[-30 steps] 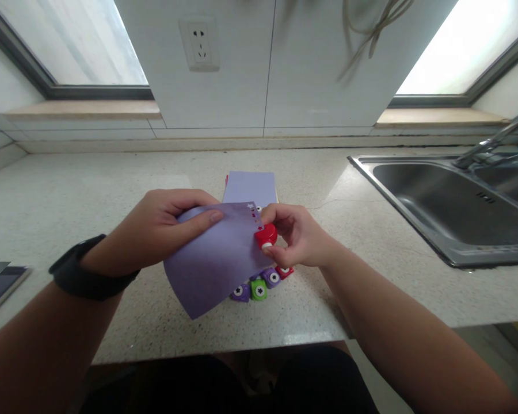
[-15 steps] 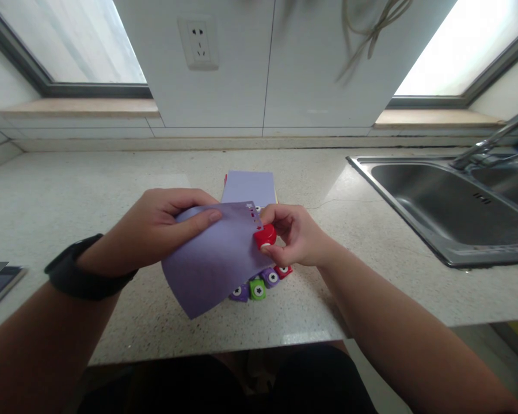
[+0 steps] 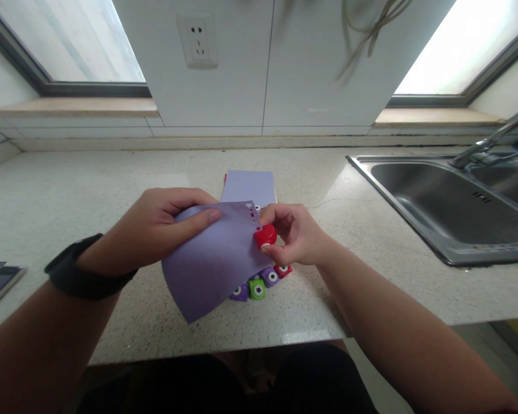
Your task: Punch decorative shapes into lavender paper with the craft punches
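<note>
The left hand [image 3: 172,221] grips the purple sheet [image 3: 213,259] near its upper left, thumb on top. The right hand [image 3: 296,234] pinches a red punch [image 3: 265,236] at the sheet's right edge – just below its row of small cut-outs [image 3: 252,214]. On the table [image 3: 133,328], a green punch [image 3: 257,288] lies nearer the person than the sheet – a paper stack [image 3: 248,184] beyond it.

Forearms angle in from both lower corners, hands meeting near mid-frame.
Left hand [image 3: 168,221], left of centre, clamps with its thumb [image 3: 198,224] laid straight rightward; right hand [image 3: 294,234], just right of centre, pinches, fingers curled above the thumb. Left forearm [image 3: 43,336], right forearm [image 3: 388,305] bare.
</note>
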`<action>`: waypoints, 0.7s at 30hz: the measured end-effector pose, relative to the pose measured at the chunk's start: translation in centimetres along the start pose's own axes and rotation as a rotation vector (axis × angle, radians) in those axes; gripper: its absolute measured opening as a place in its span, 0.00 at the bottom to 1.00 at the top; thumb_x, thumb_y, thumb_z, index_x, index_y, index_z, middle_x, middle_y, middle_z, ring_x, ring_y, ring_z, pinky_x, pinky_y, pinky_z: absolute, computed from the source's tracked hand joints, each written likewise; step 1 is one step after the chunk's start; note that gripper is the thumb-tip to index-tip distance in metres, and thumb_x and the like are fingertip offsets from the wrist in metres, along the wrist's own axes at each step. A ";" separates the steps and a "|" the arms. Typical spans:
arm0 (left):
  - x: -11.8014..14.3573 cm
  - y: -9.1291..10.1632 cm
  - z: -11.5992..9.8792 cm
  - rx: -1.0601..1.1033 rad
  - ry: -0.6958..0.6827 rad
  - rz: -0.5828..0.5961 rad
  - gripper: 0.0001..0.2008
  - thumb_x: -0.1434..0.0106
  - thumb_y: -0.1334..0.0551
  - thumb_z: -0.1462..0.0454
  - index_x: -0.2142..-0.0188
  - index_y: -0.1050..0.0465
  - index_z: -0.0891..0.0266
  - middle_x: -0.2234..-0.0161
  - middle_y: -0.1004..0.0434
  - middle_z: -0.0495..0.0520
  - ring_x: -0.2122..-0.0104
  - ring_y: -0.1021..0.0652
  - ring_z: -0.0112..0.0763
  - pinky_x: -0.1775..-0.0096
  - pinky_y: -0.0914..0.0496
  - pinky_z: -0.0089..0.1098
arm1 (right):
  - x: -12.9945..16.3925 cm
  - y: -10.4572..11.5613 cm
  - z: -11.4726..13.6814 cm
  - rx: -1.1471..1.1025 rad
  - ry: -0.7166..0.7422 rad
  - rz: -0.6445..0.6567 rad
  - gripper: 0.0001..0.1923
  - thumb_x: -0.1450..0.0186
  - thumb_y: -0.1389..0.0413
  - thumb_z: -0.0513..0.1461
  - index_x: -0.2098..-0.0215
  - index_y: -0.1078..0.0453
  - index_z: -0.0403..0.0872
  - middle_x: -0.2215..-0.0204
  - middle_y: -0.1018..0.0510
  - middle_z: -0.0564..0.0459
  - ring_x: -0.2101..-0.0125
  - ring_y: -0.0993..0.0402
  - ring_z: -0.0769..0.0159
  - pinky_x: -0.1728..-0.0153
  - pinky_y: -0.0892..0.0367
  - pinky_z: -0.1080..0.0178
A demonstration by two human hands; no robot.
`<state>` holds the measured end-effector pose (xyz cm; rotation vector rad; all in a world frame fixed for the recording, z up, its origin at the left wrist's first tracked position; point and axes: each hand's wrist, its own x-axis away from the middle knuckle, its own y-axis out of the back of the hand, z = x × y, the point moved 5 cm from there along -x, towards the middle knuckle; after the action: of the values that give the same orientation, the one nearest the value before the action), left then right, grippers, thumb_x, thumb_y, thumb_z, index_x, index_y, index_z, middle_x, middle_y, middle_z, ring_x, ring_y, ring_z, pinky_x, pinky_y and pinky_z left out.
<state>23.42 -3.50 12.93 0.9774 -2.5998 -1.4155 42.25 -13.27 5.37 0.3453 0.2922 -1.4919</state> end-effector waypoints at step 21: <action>0.0 0.0 0.2 -0.002 0.007 0.000 0.13 0.34 0.37 0.54 0.62 0.16 0.57 0.67 0.16 0.51 0.67 0.20 0.35 0.62 0.25 0.31 | 0.1 0.0 0.1 0.009 0.005 0.002 0.15 0.49 0.30 0.33 0.66 0.28 0.45 0.71 0.25 0.57 0.72 0.31 0.73 0.70 0.36 0.67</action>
<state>23.40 -3.37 12.80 0.9803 -2.5925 -1.4116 42.25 -13.38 5.45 0.3563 0.2893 -1.4914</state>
